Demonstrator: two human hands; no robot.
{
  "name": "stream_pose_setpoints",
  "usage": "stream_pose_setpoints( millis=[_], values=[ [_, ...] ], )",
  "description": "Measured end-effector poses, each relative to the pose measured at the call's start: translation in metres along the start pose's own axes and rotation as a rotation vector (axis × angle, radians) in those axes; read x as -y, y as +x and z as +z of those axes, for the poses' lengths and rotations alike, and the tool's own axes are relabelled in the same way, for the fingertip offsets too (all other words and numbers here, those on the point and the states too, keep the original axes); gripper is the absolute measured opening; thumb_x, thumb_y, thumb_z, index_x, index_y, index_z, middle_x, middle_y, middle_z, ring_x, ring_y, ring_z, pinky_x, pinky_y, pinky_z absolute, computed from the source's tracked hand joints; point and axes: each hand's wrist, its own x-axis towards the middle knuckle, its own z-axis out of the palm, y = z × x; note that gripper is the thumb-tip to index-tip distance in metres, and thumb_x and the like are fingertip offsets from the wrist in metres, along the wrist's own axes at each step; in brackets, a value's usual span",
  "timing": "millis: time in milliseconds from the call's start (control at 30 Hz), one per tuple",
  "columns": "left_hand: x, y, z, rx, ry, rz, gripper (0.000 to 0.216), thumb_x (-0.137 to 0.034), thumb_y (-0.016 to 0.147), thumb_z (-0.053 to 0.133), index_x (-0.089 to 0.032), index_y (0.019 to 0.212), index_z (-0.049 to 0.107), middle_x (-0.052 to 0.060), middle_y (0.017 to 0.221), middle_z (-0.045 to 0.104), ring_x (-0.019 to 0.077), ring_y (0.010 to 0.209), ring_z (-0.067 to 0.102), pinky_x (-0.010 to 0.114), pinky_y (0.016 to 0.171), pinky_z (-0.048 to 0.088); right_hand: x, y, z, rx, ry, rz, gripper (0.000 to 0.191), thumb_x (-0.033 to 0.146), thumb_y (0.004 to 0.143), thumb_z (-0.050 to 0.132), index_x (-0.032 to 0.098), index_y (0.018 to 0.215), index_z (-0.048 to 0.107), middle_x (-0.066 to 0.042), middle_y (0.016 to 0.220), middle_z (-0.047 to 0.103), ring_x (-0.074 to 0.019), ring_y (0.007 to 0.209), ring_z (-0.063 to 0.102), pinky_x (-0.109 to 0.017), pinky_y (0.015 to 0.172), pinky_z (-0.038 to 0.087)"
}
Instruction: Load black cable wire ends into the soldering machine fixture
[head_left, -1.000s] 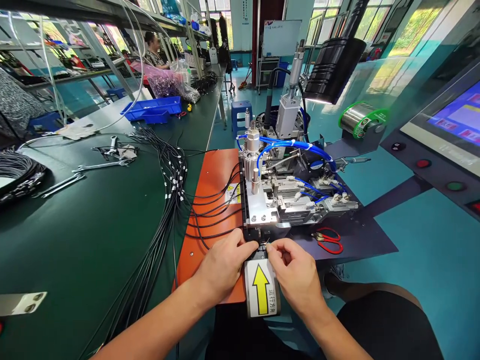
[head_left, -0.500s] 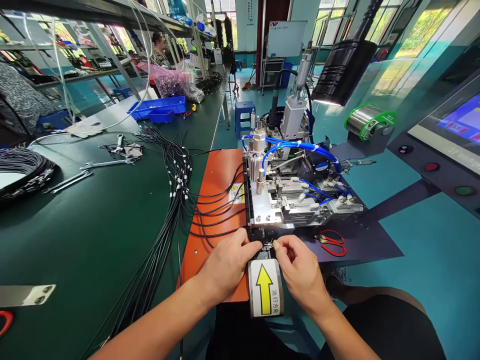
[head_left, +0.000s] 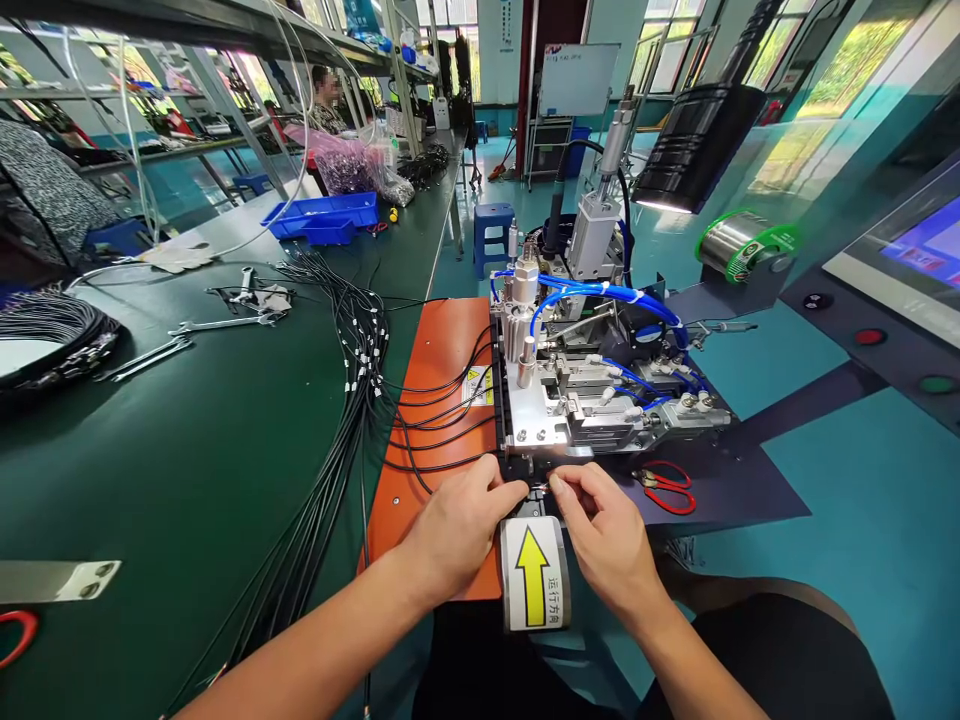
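Observation:
My left hand (head_left: 459, 525) rests on the orange plate (head_left: 435, 400) and pinches a thin black cable end at the black slot in front of the metal machine (head_left: 577, 380). My right hand (head_left: 609, 535) pinches something tiny at the same slot; the two sets of fingertips almost touch. Just below them sits the white label with a yellow arrow (head_left: 534, 588). Several black cables (head_left: 442, 415) run from the machine's left side across the plate to a long bundle of cables (head_left: 352, 370) on the green bench.
Red-handled scissors (head_left: 667, 488) lie right of my right hand on a dark mat. Wrenches (head_left: 180, 335) lie on the green bench (head_left: 187, 450); blue trays (head_left: 322, 215) and a seated person (head_left: 326, 95) are farther back. A solder spool (head_left: 739, 248), black lamp (head_left: 694, 140) and screen panel (head_left: 900, 270) stand at right.
Both hands have crept slightly forward toward the machine's slot, the right fingertips closing in on the left. The camera shifted a little, sliding the scene rightward.

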Motion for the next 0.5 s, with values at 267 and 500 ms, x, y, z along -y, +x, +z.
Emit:
stream_pose_setpoints(
  millis=[267,500],
  values=[
    [-0.0011,0.0022,-0.0035,0.028,0.004,-0.001,0.026,-0.011,0.088,0.051,-0.021,0.108,0.065,0.003,0.089,0.049,0.0079,0.074,0.044,0.018,0.063,0.032,-0.0009,0.0037,0.002,0.068,0.029,0.224,0.045,0.053,0.096,0.048,0.011,0.091,0.063,-0.003,0.08,0.053,-0.0069,0.069,0.048,-0.016,0.06,0.037],
    [0.0012,0.0033,-0.0029,0.004,0.093,0.025,0.027,-0.012,0.089,0.049,-0.023,0.107,0.065,0.003,0.087,0.049,0.0083,0.071,0.043,0.02,0.061,0.029,-0.003,0.0035,0.0066,0.081,-0.021,0.248,0.051,0.055,0.098,0.04,0.009,0.087,0.058,-0.004,0.076,0.051,-0.0077,0.068,0.042,-0.015,0.058,0.031]
  ],
)
